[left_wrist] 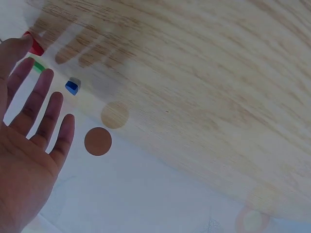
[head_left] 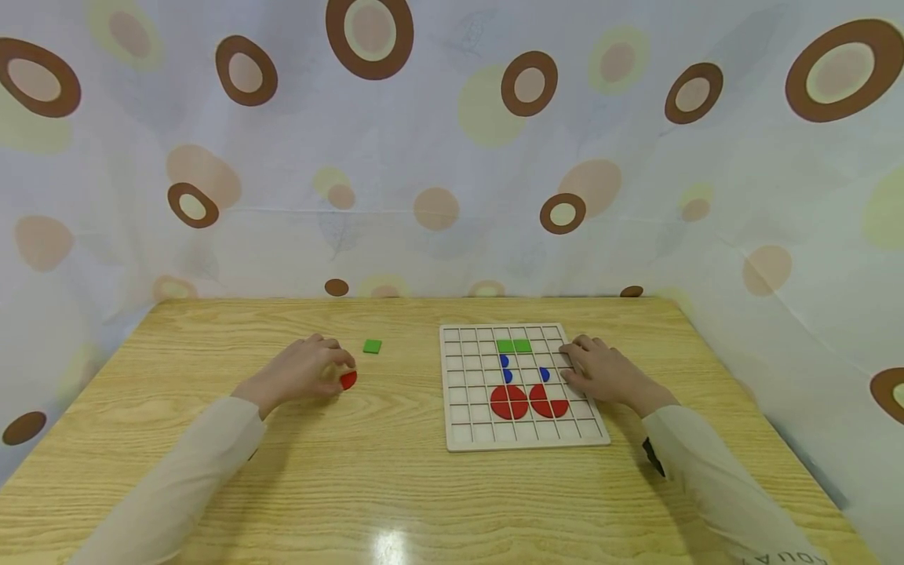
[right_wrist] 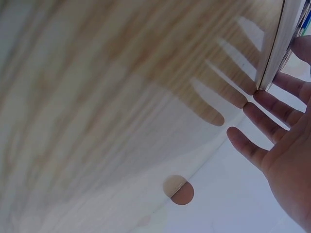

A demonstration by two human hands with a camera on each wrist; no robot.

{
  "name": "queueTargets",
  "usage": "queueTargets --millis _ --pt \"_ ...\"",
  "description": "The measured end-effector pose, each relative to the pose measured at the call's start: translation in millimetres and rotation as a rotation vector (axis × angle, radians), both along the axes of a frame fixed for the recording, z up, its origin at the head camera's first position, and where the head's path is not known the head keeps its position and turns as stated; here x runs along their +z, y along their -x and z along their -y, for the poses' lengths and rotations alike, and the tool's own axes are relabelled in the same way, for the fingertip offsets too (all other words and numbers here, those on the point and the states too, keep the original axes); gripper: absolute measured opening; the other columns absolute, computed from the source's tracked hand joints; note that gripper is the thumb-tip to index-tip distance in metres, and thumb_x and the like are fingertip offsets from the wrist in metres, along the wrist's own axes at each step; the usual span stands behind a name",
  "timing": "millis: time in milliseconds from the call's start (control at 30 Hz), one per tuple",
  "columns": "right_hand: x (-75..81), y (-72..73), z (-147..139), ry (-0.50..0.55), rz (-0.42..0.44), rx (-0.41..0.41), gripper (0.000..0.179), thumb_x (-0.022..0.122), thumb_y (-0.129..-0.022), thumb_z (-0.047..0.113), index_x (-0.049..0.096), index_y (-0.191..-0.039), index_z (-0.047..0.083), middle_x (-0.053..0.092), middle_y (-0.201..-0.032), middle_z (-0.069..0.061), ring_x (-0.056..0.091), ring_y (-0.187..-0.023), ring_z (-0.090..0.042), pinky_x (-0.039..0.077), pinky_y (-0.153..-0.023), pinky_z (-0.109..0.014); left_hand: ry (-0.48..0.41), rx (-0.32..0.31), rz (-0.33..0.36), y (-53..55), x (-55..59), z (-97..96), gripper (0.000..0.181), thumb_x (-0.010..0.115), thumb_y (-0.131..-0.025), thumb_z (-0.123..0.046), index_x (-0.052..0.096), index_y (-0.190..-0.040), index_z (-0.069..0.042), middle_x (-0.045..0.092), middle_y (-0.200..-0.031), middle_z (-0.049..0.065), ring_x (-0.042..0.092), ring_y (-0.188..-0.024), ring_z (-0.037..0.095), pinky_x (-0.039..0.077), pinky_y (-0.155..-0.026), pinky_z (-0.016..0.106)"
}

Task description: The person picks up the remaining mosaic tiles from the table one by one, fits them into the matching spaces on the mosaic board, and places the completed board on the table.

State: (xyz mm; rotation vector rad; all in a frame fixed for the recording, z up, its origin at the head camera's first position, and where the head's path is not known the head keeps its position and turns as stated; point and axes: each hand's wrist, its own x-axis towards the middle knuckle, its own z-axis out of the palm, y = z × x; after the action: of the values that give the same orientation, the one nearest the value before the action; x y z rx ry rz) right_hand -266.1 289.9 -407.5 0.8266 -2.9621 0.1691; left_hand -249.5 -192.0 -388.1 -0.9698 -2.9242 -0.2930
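In the head view, a red quarter-circle piece (head_left: 348,380) sits at the fingertips of my left hand (head_left: 300,369), low over the table. The left wrist view shows that red piece (left_wrist: 35,45) pinched between thumb and index finger, the other fingers extended. A green square (head_left: 372,346) lies just beyond that hand. My right hand (head_left: 606,370) rests its fingers on the right edge of a white grid board (head_left: 466,433). On the board are green squares (head_left: 513,346), several blue rounded pieces (head_left: 504,361), a full red circle (head_left: 509,402) and a three-quarter red circle (head_left: 548,406).
A small blue piece (left_wrist: 72,86) stands on the table by the left fingers, hidden in the head view. The wood-grain table (head_left: 395,486) meets a wall covering (head_left: 438,259) with circle patterns at the back and sides.
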Motion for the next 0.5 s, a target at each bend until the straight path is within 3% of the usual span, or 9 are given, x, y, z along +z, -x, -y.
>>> queueTargets --millis 500 --pt "0.3 -0.8 0.0 -0.002 0.003 -0.005 0.041 0.053 -0.091 0.025 0.050 -0.125 0.002 0.051 -0.117 -0.017 0.051 -0.101 -0.036 0.043 -0.082 -0.055 0.028 -0.014 -0.023 2.5 -4.9 -5.9 0.016 0.072 -0.076 -0.021 0.068 -0.091 -0.024 0.061 -0.093 -0.004 0.048 -0.083 0.017 0.043 -0.072 0.039"
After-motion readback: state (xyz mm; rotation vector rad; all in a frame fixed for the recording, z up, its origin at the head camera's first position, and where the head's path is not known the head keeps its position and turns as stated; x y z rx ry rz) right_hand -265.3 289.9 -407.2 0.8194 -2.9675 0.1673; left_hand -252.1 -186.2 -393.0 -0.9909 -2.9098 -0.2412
